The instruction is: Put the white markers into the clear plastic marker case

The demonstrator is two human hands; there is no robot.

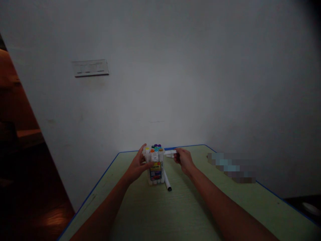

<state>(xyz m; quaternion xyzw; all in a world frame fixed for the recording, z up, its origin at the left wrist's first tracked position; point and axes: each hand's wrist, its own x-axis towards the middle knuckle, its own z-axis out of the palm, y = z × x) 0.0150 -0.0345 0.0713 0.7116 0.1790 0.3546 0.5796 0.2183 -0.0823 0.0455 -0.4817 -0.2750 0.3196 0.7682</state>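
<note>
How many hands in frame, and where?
2. The left hand grips the left side of the clear marker case; the right hand is right of it, holding a white marker.

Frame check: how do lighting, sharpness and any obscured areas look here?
Head view: dim overall, wall dull grey, upper right corner nearly black; head view: small print on the marker case mostly too soft to read; head view: a pixelated patch covers part of the right side of the table.
</note>
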